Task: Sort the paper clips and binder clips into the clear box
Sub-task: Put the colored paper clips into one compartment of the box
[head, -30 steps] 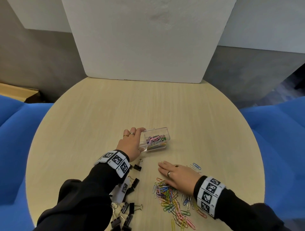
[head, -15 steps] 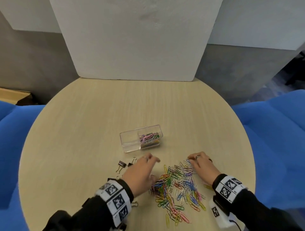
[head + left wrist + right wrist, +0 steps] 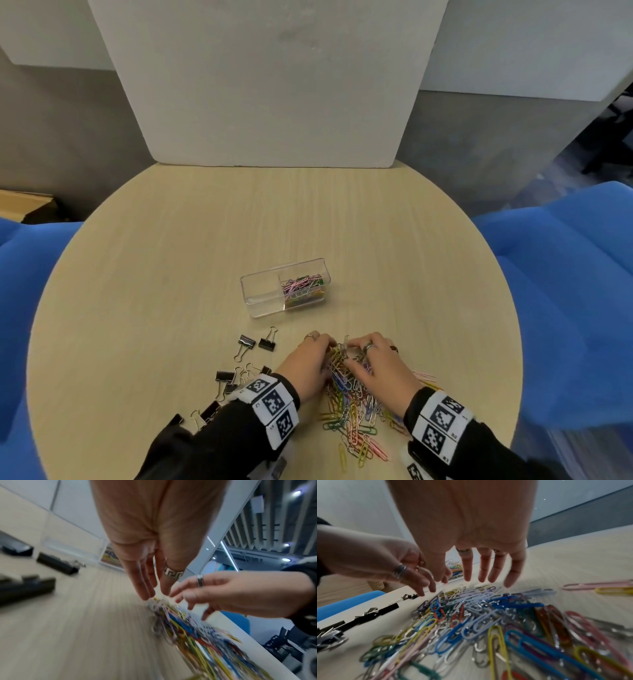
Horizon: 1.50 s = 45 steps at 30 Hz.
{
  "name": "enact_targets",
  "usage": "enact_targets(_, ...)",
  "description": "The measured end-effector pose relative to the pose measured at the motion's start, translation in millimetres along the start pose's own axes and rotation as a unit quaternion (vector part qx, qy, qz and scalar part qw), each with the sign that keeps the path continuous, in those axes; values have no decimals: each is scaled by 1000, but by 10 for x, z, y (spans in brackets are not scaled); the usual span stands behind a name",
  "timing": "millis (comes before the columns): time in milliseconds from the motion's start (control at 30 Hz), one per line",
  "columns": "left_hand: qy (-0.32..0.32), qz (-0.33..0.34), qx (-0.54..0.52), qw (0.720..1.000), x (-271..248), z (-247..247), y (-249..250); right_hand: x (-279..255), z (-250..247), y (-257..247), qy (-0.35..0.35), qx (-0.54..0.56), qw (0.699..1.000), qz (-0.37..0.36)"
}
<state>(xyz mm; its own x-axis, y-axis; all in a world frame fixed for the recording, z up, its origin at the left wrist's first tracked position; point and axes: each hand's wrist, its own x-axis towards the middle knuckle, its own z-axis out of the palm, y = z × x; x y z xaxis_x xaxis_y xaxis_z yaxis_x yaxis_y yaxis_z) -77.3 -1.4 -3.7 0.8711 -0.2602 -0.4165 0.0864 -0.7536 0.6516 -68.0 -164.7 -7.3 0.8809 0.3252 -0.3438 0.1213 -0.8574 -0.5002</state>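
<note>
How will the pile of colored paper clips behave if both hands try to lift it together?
The paper clip pile lies loose and tangled, so it would probably rise in clumps, with clips slipping off. Each clip is thin wire, likely light. Left hand and right hand flank it with straight fingers, so cupping seems wiser than pinching.

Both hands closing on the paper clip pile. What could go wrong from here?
1. The paper clips lie tangled; a two-handed scoop by the left hand and right hand may drop stragglers on the table.
2. The box is small, with its left compartment empty; a big handful could spill into it, or over the rim.
3. Binder clips sit just left of the pile, so the left hand might sweep some in.
</note>
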Motion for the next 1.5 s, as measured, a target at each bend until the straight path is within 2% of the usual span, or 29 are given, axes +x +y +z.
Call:
enact_targets(67,43,15,-8,999,-29,-131,-12,-39,4,-25,-36,-86,996,7)
enact_targets(133,88,43,12,995,-62,-285,-25,-71,40,-72,-60,-114,992,19)
enact_targets(267,192,100,52,975,-108,-626,-45,-51,151,-93,-37,-83,996,14)
enact_targets(333,261,89,86,957,-103,-778,-78,-21,177,-82,-20,-37,999,4)
enact_targets(400,294,48,113,948,-76,-890,-121,7,183,-82,-11,2,1000,-5)
enact_targets(533,238,-46,164,956,51,-972,-243,69,157,-69,4,33,999,-5)
enact_targets(667,152,-92,176,968,198,-939,-316,139,121,-43,3,29,1000,6)
enact_targets(867,141,-90,169,971,261,-921,-340,213,30,-27,4,48,998,27)
enact_targets(1000,123,-80,163,976,218,-895,-361,247,-121,-65,23,105,993,43)
enact_targets(1200,121,-73,178,974,157,-852,-352,417,-570,-450,83,139,986,-29)
enact_targets(1300,127,-71,184,972,147,-842,-343,589,-690,-708,91,161,980,-75)
enact_targets(1500,120,-76,184,973,122,-848,-312,905,-551,-942,21,124,982,-142)
